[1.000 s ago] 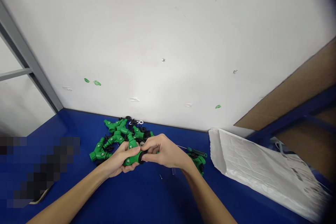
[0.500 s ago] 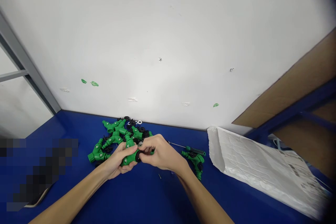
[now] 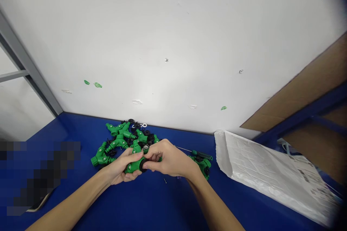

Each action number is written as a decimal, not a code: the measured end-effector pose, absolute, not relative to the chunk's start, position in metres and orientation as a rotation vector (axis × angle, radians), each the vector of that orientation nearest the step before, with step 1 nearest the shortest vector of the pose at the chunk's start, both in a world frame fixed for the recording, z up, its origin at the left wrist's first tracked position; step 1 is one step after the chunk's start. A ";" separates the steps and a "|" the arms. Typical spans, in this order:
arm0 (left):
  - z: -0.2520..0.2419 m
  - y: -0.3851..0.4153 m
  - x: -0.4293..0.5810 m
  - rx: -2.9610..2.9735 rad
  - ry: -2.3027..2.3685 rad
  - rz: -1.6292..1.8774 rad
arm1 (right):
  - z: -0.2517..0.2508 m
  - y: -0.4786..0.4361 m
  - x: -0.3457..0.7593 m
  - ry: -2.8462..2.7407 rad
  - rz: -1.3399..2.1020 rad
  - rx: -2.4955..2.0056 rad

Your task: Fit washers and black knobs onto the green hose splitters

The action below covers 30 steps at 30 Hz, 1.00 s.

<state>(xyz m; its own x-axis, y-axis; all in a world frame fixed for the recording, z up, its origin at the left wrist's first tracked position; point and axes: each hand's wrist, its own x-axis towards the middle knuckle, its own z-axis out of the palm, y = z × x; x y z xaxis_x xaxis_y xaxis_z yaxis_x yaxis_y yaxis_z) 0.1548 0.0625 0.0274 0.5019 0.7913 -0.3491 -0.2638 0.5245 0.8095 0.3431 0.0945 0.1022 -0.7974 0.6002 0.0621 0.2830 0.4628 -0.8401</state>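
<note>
My left hand point(image 3: 121, 169) is closed around a green plastic hose connector point(image 3: 133, 166), held just above the blue table point(image 3: 151, 205). My right hand point(image 3: 169, 158) pinches a black ring point(image 3: 142, 165) at the connector's open end, fingers pressed together. Behind both hands lies a heap of green Y-shaped connectors point(image 3: 119, 140) mixed with small black and white rings point(image 3: 141, 126). Another green connector point(image 3: 202, 164) lies beside my right wrist.
A screwdriver with a green handle point(image 3: 199, 154) lies behind my right hand. A white woven sack point(image 3: 271, 173) lies to the right. A white wall point(image 3: 162, 43) closes the back of the table. A small screw point(image 3: 165, 181) rests under my right wrist.
The hands have stayed almost in place; my right fingers have shifted slightly on the black ring at the connector's end.
</note>
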 end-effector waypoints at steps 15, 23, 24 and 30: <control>0.031 0.058 0.165 0.799 0.723 1.141 | 0.071 0.094 0.326 -1.733 1.631 -0.628; 0.029 0.056 0.165 0.857 0.717 1.288 | 0.055 0.087 0.304 -1.245 1.926 -0.546; 0.030 0.056 0.165 0.865 0.726 1.286 | 0.056 0.088 0.305 -1.251 1.926 -0.543; 0.026 0.058 0.163 0.899 0.766 1.236 | 0.059 0.094 0.309 -1.355 1.862 -0.589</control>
